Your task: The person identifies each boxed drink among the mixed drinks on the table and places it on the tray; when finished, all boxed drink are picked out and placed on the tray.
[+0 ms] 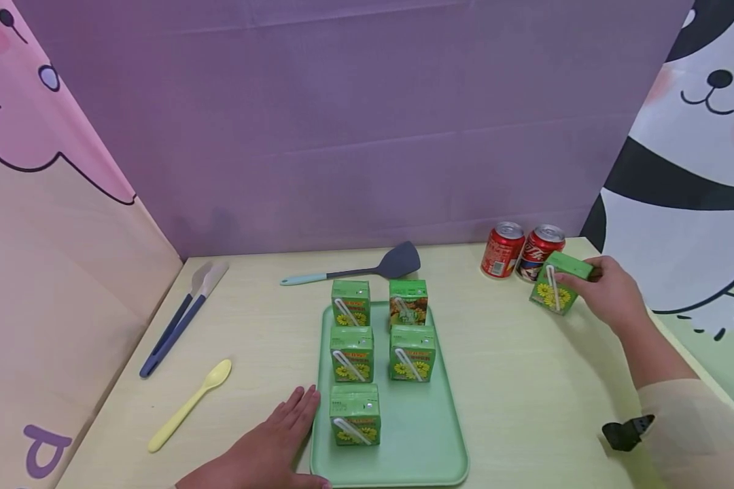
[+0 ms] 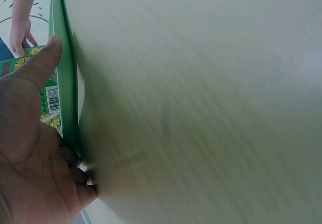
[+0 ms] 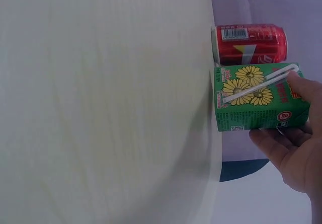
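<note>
My right hand (image 1: 614, 295) grips a green drink carton (image 1: 547, 292) with yellow flowers and a white straw on its front, thumb on one side and fingers on the other. In the right wrist view the carton (image 3: 246, 93) is close beside a red soda can (image 3: 254, 44). Along the left edge of a pale green tray (image 1: 418, 441), my left hand (image 1: 266, 438) lies with extended fingers touching the rim. Several matching cartons (image 1: 355, 418) stand on that tray in two columns, three in the left one and two in the right.
Two red soda cans (image 1: 503, 251) stand at the back right. Behind the tray lies a spatula (image 1: 397, 261) with a dark head. Toward the left are a blue-handled pair of tongs (image 1: 174, 333) and a yellow spoon (image 1: 189, 407). Printed cloth walls surround the table.
</note>
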Available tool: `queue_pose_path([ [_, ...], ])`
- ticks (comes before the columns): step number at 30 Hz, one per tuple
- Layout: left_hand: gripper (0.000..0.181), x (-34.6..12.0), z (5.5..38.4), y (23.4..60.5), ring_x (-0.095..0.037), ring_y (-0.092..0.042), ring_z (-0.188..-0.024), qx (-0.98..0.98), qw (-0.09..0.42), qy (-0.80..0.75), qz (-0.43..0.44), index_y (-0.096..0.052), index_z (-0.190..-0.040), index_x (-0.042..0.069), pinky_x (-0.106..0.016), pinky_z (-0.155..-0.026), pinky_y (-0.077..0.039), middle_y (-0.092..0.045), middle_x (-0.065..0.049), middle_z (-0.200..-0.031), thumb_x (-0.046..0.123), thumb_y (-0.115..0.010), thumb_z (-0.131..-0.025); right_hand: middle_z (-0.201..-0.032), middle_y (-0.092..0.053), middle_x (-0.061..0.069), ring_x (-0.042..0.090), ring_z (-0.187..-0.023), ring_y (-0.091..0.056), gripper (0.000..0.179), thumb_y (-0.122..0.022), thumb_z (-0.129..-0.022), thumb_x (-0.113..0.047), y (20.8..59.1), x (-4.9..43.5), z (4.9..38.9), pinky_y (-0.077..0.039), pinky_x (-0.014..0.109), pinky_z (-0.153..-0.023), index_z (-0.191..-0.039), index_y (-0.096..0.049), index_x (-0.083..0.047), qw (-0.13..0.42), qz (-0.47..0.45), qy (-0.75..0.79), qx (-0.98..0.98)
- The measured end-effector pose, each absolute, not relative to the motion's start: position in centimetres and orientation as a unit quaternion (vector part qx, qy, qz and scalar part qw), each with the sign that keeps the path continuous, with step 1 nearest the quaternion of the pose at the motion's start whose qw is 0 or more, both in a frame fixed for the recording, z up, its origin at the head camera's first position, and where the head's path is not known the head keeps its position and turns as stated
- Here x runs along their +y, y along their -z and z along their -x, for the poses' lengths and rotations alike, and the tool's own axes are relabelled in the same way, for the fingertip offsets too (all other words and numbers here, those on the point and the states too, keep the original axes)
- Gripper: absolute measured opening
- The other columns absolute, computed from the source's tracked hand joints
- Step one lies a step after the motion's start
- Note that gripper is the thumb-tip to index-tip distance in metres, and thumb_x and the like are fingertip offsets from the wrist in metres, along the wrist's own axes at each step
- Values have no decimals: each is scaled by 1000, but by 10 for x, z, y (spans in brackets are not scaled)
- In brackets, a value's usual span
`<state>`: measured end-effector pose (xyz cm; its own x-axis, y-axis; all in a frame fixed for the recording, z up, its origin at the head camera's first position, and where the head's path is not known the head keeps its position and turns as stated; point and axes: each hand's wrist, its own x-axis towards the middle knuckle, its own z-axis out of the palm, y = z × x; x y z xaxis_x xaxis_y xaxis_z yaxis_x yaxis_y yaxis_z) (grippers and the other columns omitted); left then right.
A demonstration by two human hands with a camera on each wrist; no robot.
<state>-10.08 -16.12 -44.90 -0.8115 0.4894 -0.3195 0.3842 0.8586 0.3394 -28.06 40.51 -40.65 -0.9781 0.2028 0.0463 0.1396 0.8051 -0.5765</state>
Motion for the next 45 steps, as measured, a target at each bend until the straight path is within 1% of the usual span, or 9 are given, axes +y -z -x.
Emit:
queue_pose_path([
  [9,124,-161,101,448,-28,-9,-153,943,199,-129,-235,-11,-159,10,-51,-120,-23,-12,-6,-166,87,-53,-71,-116,-54,23,36,-103,-52,78,-60,-88,-63,387,377,269,-46,29,-63,-126,-42,2,65,48,-313,-946],
  [18,125,-161,100,449,-28,-8,-153,942,201,-128,-234,-9,-159,11,-51,-120,-23,-11,-6,-166,88,-53,-70,-120,-54,20,37,-109,-51,72,-65,-86,-60,362,345,246,-50,29,-66,-125,-43,-3,23,-2,-326,-945],
  [23,125,-162,101,449,-28,-7,-153,942,200,-134,-235,-8,-159,11,-51,-120,-22,-9,-6,-166,87,-53,-70,-119,-58,14,33,-109,-53,59,-70,-86,-53,356,328,229,-52,31,-69,-119,-48,-9,21,-49,-339,-939],
  [25,126,-162,101,449,-28,-7,-153,942,198,-135,-235,-8,-159,10,-51,-120,-22,-9,-6,-166,87,-53,-70,-115,-61,12,31,-107,-56,52,-72,-86,-48,356,322,223,-53,31,-68,-116,-50,-11,27,-73,-341,-937],
  [29,125,-162,100,449,-28,-7,-153,941,200,-135,-236,-8,-159,10,-51,-120,-22,-10,-6,-166,87,-53,-71,-106,-62,8,24,-93,-62,44,-76,-85,-39,357,307,207,-55,28,-65,-112,-52,-14,26,-117,-348,-930],
  [31,125,-162,100,449,-28,-7,-153,941,203,-133,-235,-8,-159,11,-51,-120,-22,-10,-6,-166,87,-53,-71,-102,-62,7,19,-87,-63,42,-78,-85,-35,358,297,200,-56,27,-65,-111,-52,-15,22,-140,-356,-924],
  [34,125,-162,100,449,-28,-7,-153,941,205,-131,-233,-8,-159,11,-52,-120,-22,-9,-6,-166,88,-53,-70,-97,-62,2,12,-84,-63,38,-79,-83,-32,358,283,189,-57,26,-69,-107,-53,-17,23,-173,-361,-916],
  [38,126,-161,100,448,-28,-8,-153,942,203,-133,-234,-9,-159,10,-52,-120,-22,-10,-6,-166,87,-53,-70,-94,-63,-3,11,-87,-61,36,-80,-82,-34,358,265,175,-56,26,-72,-103,-54,-21,15,-206,-364,-908],
  [45,126,-161,101,449,-28,-8,-153,942,205,-133,-232,-9,-159,11,-52,-119,-23,-10,-6,-166,88,-53,-70,-93,-63,-9,10,-87,-61,36,-83,-78,-40,366,239,157,-57,27,-73,-98,-56,-29,-12,-238,-385,-892],
])
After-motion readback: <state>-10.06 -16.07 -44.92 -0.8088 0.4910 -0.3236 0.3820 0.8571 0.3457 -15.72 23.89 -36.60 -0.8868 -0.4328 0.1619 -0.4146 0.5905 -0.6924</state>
